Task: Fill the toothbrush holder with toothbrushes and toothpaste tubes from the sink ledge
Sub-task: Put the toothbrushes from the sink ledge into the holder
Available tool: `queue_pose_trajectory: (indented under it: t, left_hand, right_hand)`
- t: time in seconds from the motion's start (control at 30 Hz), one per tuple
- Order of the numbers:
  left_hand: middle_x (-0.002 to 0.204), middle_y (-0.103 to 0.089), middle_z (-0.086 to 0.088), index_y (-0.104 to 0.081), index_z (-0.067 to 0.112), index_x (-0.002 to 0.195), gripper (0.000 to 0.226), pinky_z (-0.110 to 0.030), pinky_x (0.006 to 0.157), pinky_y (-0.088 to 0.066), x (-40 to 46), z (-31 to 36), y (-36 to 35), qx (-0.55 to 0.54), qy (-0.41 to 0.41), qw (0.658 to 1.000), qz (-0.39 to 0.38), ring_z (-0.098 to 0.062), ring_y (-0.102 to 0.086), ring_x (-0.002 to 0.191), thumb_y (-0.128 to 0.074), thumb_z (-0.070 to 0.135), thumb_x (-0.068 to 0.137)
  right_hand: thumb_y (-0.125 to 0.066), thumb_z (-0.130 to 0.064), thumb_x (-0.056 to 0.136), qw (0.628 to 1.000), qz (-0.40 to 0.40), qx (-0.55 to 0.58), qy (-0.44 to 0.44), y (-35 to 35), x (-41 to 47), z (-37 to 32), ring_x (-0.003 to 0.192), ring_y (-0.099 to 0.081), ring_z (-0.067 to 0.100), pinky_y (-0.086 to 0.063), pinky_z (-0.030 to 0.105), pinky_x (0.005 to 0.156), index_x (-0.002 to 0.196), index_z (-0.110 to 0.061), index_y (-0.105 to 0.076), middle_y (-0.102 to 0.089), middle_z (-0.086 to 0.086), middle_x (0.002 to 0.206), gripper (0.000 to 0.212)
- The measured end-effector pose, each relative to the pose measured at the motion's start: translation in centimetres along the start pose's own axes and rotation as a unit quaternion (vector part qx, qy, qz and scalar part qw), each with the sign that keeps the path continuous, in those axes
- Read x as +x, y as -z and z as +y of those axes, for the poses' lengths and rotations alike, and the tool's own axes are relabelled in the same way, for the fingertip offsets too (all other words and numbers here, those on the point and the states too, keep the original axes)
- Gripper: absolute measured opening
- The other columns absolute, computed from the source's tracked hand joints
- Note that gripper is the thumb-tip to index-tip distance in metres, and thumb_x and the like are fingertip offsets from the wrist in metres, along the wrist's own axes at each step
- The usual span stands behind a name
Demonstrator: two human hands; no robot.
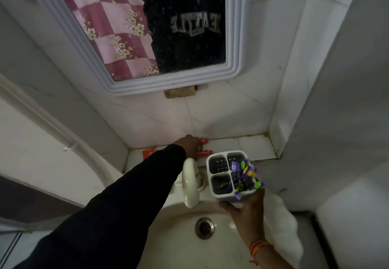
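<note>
My right hand holds a white toothbrush holder with several dark compartments from below, above the sink basin. Several purple and green toothbrushes stand in its right-hand compartments; the two left compartments look nearly empty. My left hand, in a black sleeve, reaches to the tiled ledge and rests on red toothpaste tubes; a second red cap pokes out by the fingers. Whether the fingers grip a tube is hidden. A red packet lies left of the arm.
A cream faucet rises between my arm and the holder. Below is the white sink basin with a metal drain. A framed mirror hangs above the ledge. A tiled wall corner closes the ledge's right end.
</note>
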State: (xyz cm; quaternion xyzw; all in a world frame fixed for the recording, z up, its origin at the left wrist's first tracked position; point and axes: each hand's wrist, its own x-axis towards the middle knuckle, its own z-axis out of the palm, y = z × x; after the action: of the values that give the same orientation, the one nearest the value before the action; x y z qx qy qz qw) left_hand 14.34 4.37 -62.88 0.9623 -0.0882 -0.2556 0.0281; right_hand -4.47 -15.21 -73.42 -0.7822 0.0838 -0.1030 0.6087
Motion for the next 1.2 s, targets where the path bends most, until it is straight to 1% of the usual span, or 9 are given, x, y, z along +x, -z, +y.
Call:
queue_pose_trajectory:
  t: [0.1, 0.23, 0.37, 0.47, 0.67, 0.77, 0.9, 1.07, 1.2]
  left_hand:
    - [0.135, -0.062, -0.01, -0.053, 0.019, 0.143, 0.062, -0.034, 0.101, -0.048, 1.0, 0.1, -0.8, 0.0, -0.003, 1.0, 0.02, -0.03, -0.062, 0.122, -0.074, 0.026, 0.085]
    - [0.138, -0.059, -0.01, -0.059, 0.016, 0.134, 0.048, -0.035, 0.1, -0.048, 2.3, 0.0, -1.8, 0.014, -0.022, 0.999, 0.032, -0.03, -0.06, 0.122, -0.065, 0.039, 0.092]
    - [0.119, -0.061, -0.014, -0.061, 0.013, 0.121, 0.036, -0.032, 0.088, -0.045, 1.6, 0.8, -0.7, -0.036, -0.072, 0.994, 0.074, -0.031, -0.061, 0.108, -0.069, 0.028, 0.089]
    - [0.116, -0.065, -0.011, -0.057, 0.017, 0.125, 0.036, -0.038, 0.088, -0.049, -0.3, 2.0, 1.1, -0.076, -0.137, 0.981, 0.116, -0.031, -0.062, 0.103, -0.064, 0.026, 0.091]
    - [0.115, -0.066, 0.005, -0.053, 0.04, 0.139, 0.043, -0.04, 0.085, -0.051, -5.2, 4.7, 6.5, 0.152, -0.297, 0.919, 0.209, -0.019, -0.065, 0.1, -0.052, 0.047, 0.096]
    - [0.116, -0.069, 0.01, -0.06, 0.042, 0.134, 0.043, -0.031, 0.079, -0.049, -8.0, 7.2, 9.3, 0.225, -0.279, 0.918, 0.169, -0.014, -0.065, 0.102, -0.065, 0.045, 0.091]
    - [0.116, -0.071, 0.001, -0.068, 0.033, 0.125, 0.036, -0.03, 0.076, -0.048, -9.0, 10.8, 9.0, 0.259, -0.235, 0.932, 0.093, -0.023, -0.067, 0.105, -0.069, 0.024, 0.09]
    - [0.101, -0.075, -0.005, -0.08, 0.02, 0.101, 0.016, -0.027, 0.072, -0.051, -8.8, 13.4, 6.9, 0.159, -0.218, 0.96, 0.068, -0.024, -0.07, 0.09, -0.074, 0.019, 0.087]
    - [0.106, -0.075, -0.009, -0.079, 0.014, 0.109, 0.026, -0.026, 0.078, -0.049, -7.8, 13.3, 5.1, 0.1, -0.217, 0.97, 0.051, -0.027, -0.069, 0.1, -0.064, 0.008, 0.089]
  right_hand:
    - [-0.101, -0.012, 0.051, 1.0, -0.02, -0.001, -0.006, 0.4, 0.4, 0.5, 0.114, -0.051, -0.004, -0.036, -0.006, 0.092, 0.143, 0.003, -0.041, -0.055, 0.0, 0.13, 0.111]
    - [-0.101, -0.015, 0.051, 0.999, -0.034, -0.018, -0.008, 0.7, 0.5, 1.1, 0.114, -0.048, -0.011, -0.035, -0.007, 0.091, 0.14, 0.003, -0.046, -0.058, 0.001, 0.129, 0.106]
    - [-0.102, -0.022, 0.051, 0.999, -0.043, -0.026, -0.009, 0.8, 0.7, 1.3, 0.122, -0.052, 0.001, -0.036, -0.005, 0.095, 0.143, -0.005, -0.047, -0.059, -0.003, 0.133, 0.109]
    - [-0.1, -0.02, 0.054, 0.998, -0.048, -0.025, -0.012, 0.9, 0.8, 1.0, 0.123, -0.054, 0.006, -0.035, -0.006, 0.092, 0.145, -0.007, -0.047, -0.059, -0.005, 0.132, 0.106]
    - [-0.098, -0.022, 0.059, 0.998, -0.055, 0.006, -0.016, 1.3, 0.7, 0.0, 0.126, -0.057, -0.002, -0.049, 0.009, 0.098, 0.146, -0.016, -0.046, -0.061, -0.007, 0.136, 0.101]
    - [-0.098, -0.012, 0.058, 0.999, -0.045, -0.006, -0.016, 1.4, 0.7, 0.2, 0.127, -0.059, 0.014, -0.044, 0.002, 0.095, 0.142, -0.012, -0.047, -0.062, 0.001, 0.134, 0.098]
    - [-0.097, -0.008, 0.058, 0.999, -0.051, -0.017, -0.004, 1.3, 0.8, 0.3, 0.126, -0.058, 0.018, -0.041, -0.003, 0.09, 0.14, -0.007, -0.049, -0.061, 0.007, 0.134, 0.095]
    - [-0.098, -0.012, 0.056, 0.998, -0.051, -0.027, -0.001, 1.1, 1.1, 1.0, 0.122, -0.061, 0.022, -0.041, -0.004, 0.088, 0.136, -0.006, -0.052, -0.063, 0.007, 0.128, 0.093]
    - [-0.098, -0.015, 0.054, 0.998, -0.05, -0.03, -0.004, 1.0, 1.3, 1.5, 0.121, -0.061, 0.02, -0.041, -0.004, 0.088, 0.137, -0.009, -0.052, -0.063, 0.005, 0.129, 0.095]
